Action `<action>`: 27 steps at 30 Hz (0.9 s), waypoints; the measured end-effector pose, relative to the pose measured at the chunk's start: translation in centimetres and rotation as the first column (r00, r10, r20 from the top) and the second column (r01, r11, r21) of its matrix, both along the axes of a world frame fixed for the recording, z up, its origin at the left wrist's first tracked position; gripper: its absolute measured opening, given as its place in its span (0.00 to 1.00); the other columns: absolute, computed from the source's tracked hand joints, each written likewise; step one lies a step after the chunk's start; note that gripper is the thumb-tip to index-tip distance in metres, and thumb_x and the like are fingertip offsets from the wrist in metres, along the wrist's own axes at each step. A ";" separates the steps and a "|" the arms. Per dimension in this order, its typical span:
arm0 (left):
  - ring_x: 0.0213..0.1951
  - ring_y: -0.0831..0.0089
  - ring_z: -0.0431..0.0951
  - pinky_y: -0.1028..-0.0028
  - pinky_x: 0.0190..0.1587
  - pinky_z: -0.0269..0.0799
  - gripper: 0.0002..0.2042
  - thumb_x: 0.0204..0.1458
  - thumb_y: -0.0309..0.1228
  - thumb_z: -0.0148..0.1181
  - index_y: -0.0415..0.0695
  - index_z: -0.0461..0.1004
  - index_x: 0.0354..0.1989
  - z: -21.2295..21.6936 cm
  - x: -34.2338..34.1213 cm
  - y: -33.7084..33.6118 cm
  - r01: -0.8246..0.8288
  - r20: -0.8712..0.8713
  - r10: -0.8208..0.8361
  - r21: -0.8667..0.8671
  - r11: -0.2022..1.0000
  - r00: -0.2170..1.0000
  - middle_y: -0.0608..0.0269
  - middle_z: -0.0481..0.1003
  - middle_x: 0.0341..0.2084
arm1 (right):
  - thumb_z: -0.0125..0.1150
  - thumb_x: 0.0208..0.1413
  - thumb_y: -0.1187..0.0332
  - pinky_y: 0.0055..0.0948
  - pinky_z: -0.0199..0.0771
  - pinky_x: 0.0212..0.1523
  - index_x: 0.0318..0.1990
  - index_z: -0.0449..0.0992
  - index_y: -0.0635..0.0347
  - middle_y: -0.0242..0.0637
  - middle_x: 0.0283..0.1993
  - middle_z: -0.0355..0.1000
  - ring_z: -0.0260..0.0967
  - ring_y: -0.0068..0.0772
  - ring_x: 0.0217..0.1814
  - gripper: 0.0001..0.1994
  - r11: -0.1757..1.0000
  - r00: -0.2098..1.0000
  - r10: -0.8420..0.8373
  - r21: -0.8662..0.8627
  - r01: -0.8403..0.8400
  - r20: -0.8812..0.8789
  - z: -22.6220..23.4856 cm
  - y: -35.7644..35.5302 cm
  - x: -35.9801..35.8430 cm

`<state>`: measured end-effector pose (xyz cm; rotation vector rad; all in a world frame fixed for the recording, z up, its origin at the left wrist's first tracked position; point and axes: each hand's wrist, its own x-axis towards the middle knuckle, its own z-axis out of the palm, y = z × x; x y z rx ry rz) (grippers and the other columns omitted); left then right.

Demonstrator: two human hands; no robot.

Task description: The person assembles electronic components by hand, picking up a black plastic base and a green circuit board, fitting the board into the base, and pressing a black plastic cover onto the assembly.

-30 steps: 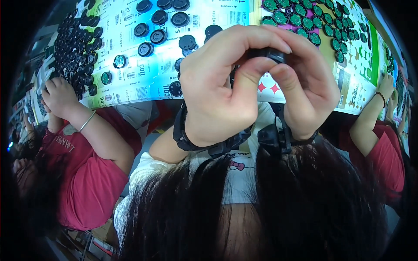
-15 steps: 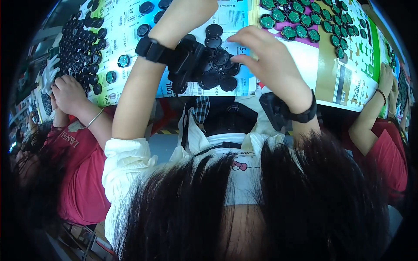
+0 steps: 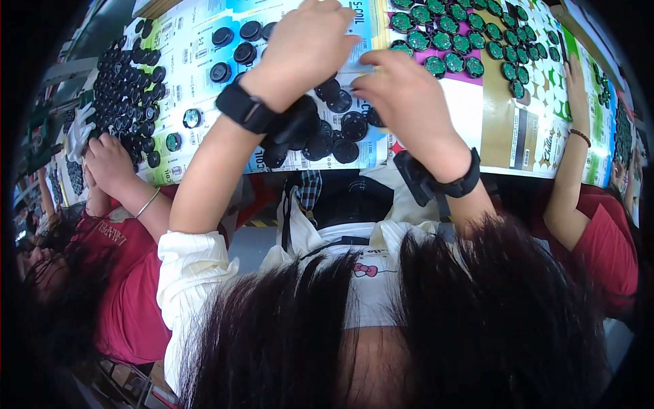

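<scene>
My left hand is over the table near the picture's top edge, its fingers curled and partly cut off by that edge. What they hold, if anything, is hidden. To its right, my right hand hovers over the right side of a pile of flat black round discs. Its forefinger and thumb are bent with a gap between them, and no thing shows there. A black strap with a dark module circles my left wrist and covers some of the discs. My right wrist wears a similar strap.
Round black cases with green circuit boards stand in rows at right. Black round parts lie left of my left hand, with a larger cluster farther left. Co-workers' arms reach in at left and right.
The table sits lower in the picture. My left hand shows more fully, and my right hand's fingers are more bent. The co-worker's hand at right now stretches farther over the table.
</scene>
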<state>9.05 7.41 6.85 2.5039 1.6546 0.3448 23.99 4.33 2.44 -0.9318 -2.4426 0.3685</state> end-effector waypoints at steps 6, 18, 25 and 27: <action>0.29 0.55 0.72 0.63 0.32 0.67 0.08 0.38 0.30 0.56 0.38 0.69 0.24 -3.0 3.7 1.1 -0.097 0.157 0.126 -0.180 0.979 0.980 0.50 0.71 0.22 | 0.53 0.44 0.80 0.21 0.69 0.30 0.35 0.69 0.69 0.34 0.27 0.66 0.69 0.28 0.29 0.08 0.825 0.795 -0.459 -0.521 0.217 -0.396 2.3 -1.0 4.0; 0.21 0.65 0.70 0.74 0.25 0.65 0.09 0.43 0.24 0.54 0.36 0.67 0.34 2.4 3.4 -2.3 0.337 0.643 0.611 -0.764 0.550 0.462 0.53 0.69 0.19 | 0.52 0.47 0.80 0.18 0.70 0.28 0.43 0.66 0.70 0.39 0.27 0.68 0.69 0.26 0.27 0.13 0.738 0.492 -0.502 -0.648 -0.185 -0.712 4.4 -2.5 4.7; 0.26 0.81 0.69 0.84 0.27 0.64 0.14 0.46 0.20 0.51 0.33 0.66 0.43 3.1 2.1 -6.1 0.404 0.847 0.468 -0.531 0.745 0.252 0.63 0.71 0.27 | 0.53 0.44 0.82 0.19 0.65 0.30 0.44 0.68 0.70 0.36 0.31 0.64 0.65 0.24 0.29 0.15 0.801 0.670 -0.389 -0.591 -0.093 -0.632 5.2 -2.6 4.3; 0.26 0.82 0.69 0.84 0.25 0.64 0.15 0.46 0.21 0.52 0.33 0.65 0.44 3.1 2.2 -6.8 0.405 0.856 0.490 -0.511 0.758 0.163 0.63 0.71 0.26 | 0.54 0.43 0.82 0.18 0.65 0.30 0.44 0.68 0.69 0.36 0.33 0.63 0.64 0.24 0.31 0.17 0.833 0.717 -0.352 -0.550 -0.052 -0.601 5.4 -2.7 4.1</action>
